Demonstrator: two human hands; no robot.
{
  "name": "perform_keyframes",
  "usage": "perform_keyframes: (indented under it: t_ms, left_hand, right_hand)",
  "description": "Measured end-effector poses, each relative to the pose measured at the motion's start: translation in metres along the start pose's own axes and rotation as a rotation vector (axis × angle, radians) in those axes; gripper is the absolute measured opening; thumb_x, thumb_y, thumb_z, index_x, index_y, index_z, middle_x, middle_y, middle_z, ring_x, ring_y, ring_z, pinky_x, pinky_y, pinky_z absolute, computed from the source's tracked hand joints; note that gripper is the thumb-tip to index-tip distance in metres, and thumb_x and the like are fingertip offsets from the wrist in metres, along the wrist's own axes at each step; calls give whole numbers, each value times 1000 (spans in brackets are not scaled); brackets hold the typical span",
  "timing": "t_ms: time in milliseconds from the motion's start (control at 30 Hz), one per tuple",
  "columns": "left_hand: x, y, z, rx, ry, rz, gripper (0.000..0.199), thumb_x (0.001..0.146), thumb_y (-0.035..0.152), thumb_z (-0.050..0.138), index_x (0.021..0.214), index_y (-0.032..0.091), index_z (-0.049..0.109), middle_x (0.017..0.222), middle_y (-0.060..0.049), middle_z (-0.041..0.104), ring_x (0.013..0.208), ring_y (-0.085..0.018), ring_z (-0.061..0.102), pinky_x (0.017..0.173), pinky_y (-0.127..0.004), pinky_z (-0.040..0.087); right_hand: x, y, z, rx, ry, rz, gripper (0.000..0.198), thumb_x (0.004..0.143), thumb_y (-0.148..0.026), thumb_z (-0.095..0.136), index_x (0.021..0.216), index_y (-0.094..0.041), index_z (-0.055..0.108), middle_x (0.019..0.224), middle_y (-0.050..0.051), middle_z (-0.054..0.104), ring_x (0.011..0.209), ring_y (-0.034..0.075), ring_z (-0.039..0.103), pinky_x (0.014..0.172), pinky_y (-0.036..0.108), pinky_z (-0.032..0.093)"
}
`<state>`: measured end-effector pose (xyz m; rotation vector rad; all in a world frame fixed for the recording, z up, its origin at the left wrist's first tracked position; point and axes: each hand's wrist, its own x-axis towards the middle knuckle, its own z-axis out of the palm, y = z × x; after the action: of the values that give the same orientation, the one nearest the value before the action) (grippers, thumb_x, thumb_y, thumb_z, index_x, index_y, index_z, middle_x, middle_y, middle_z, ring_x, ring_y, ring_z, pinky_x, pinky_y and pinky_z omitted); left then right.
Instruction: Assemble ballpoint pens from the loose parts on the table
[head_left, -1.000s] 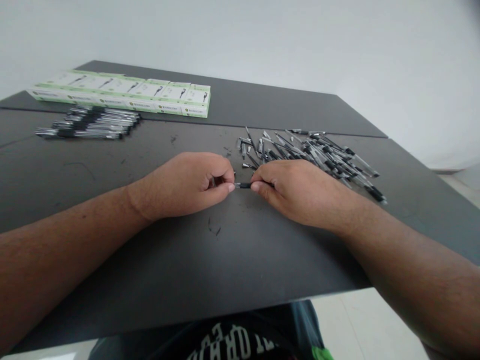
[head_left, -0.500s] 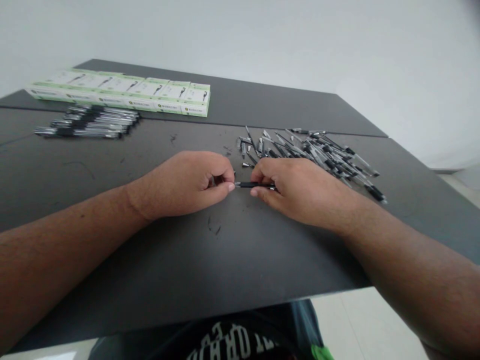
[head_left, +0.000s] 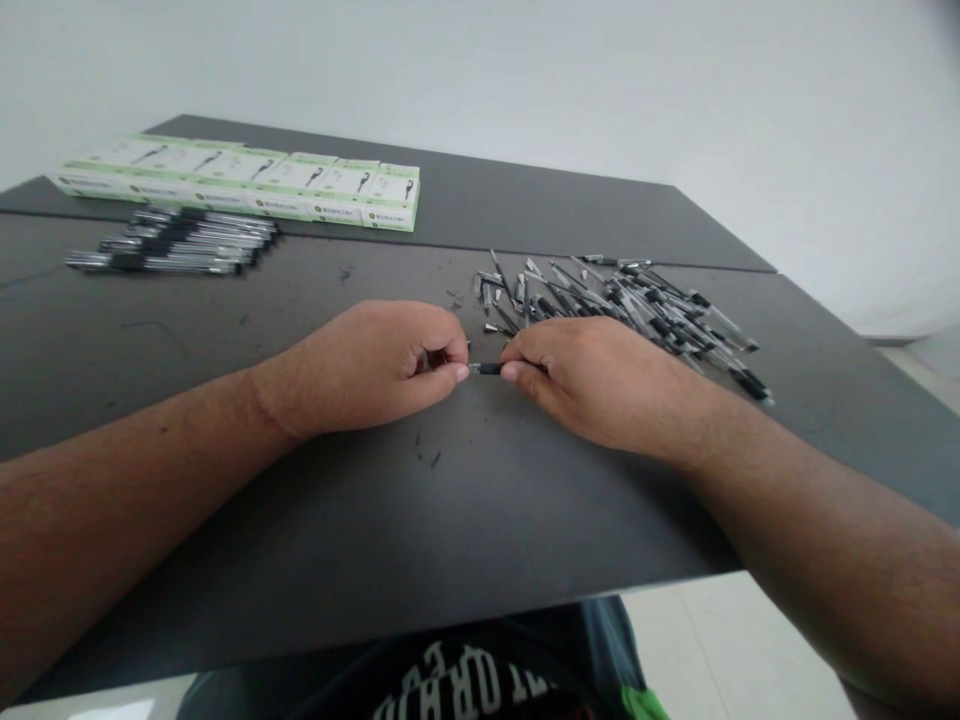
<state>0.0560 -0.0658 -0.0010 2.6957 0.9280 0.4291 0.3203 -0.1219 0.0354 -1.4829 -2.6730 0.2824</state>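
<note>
Between my hands, a pen [head_left: 489, 369] with a black grip lies level, just above or at the table; its short middle stretch shows. My left hand [head_left: 397, 362] pinches its clear end between thumb and forefinger. My right hand [head_left: 592, 375] has thumb and fingers closed on the black grip, hiding the other end. Just behind my right hand spreads a loose heap of pen parts [head_left: 645, 305]: clear barrels, black grips, refills and small tips. A small pen tip [head_left: 495, 328] lies close to my right fingers.
At the back left stands a row of green-and-white boxes [head_left: 315, 185] with pen pictures. In front of it lies a bundle of pens [head_left: 187, 240], side by side. The grey table [head_left: 375, 520] has dark scuff marks, and its near edge runs close to my lap.
My right thumb and fingers have closed down on the black grip, covering more of the pen. The left hand keeps its pinch almost unmoved.
</note>
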Motion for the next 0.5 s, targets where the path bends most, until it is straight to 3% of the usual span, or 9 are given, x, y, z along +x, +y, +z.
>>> perform_keyframes:
  t_ms: [133,200,300,500]
  left_hand:
    - [1,1,0,-10,15,15,27,102,41,55,98,25,76,90,-3,80,83,-22,71,78,-35,45]
    - [1,0,0,-11,15,22,27,102,41,55,98,25,77,90,-3,80,83,-22,70,77,-35,44]
    - [1,-1,1,-1,6,18,27,101,41,56,98,25,77,91,-3,80,83,-22,71,78,-35,45]
    - [1,-2,1,-7,3,7,26,102,41,56,99,26,77,90,-3,80,83,-22,71,78,-36,46]
  right_hand:
    - [0,0,-1,28,55,30,25,111,-32,76,132,-21,84,115,8,91,100,28,83,85,37,53]
    - [1,-1,-1,-1,25,33,20,114,-31,71,123,-21,85,112,8,91,101,29,83,86,38,53]
    - [1,-2,-2,-21,-17,10,30,120,-31,59,119,-21,87,117,11,91,110,31,84,94,40,54]
    - [1,-3,-3,-9,29,36,21,112,-33,75,125,-21,86,114,8,91,102,29,83,86,38,52]
